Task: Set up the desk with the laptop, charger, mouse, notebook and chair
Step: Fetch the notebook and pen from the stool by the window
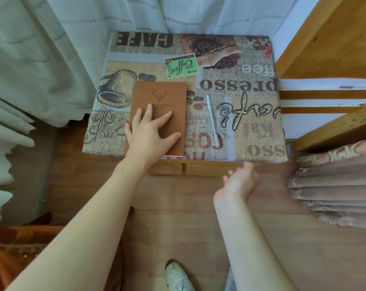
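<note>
Left hand [150, 131] lies flat, fingers spread, on the brown notebook [159, 114] atop the coffee-print cushion [251, 114]; right hand [239, 181] hangs open. Best curl fingers under its near edge, sparing the pen [212, 120].

The right hand [239, 181] is motion-blurred, perhaps open; the notebook's [159, 116] small print is unreadable.
</note>
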